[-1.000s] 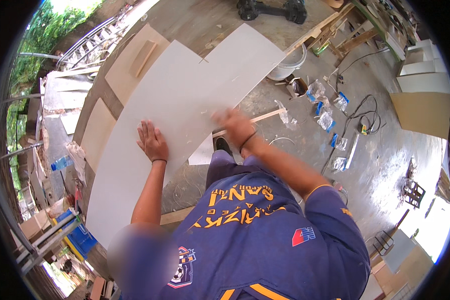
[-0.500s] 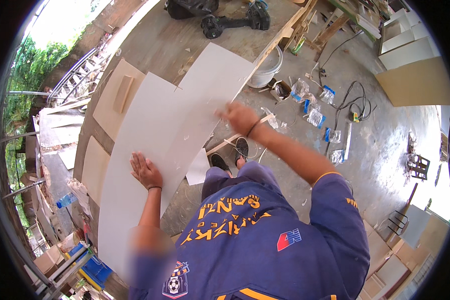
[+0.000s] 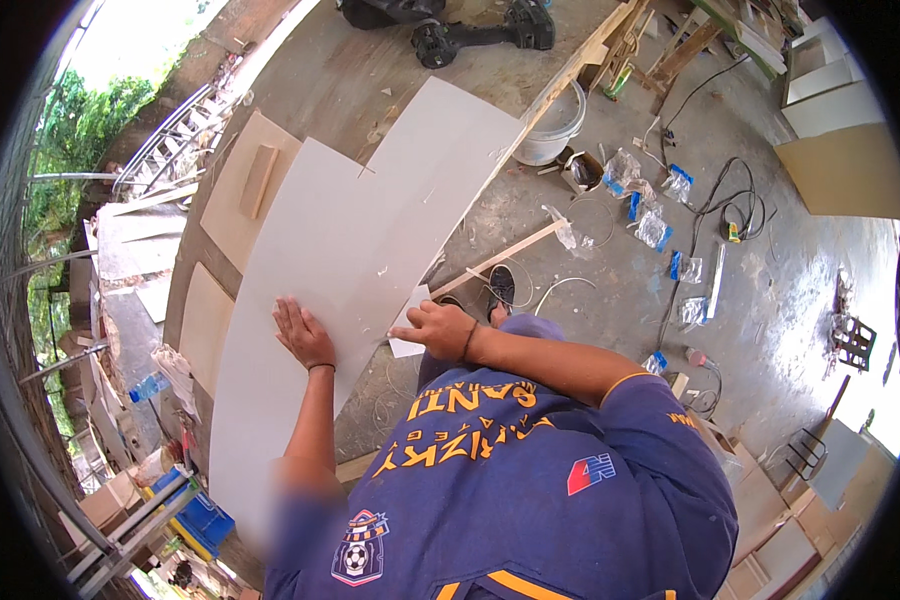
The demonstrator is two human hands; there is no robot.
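Observation:
A long white panel (image 3: 370, 235) with a stepped notch at its far end lies across the workbench in front of me. My left hand (image 3: 305, 332) rests flat on it, fingers spread. Close to my body, my right hand (image 3: 438, 330) is at the panel's near long edge, its fingers curled with the index finger reaching toward that edge. Whatever those fingers may hold is too small to make out. A few pale flecks lie on the panel's surface near the edge.
Beyond the panel are board offcuts (image 3: 252, 195) and a dark cordless tool (image 3: 482, 35). A white bucket (image 3: 554, 128) stands right of the bench. Plastic packets (image 3: 652, 230), a black cable (image 3: 735, 200) and a wooden strip (image 3: 505, 253) lie on the floor.
My right hand has moved along the panel's near edge toward my body, from the far part to beside my left hand. My left hand stays flat on the panel.

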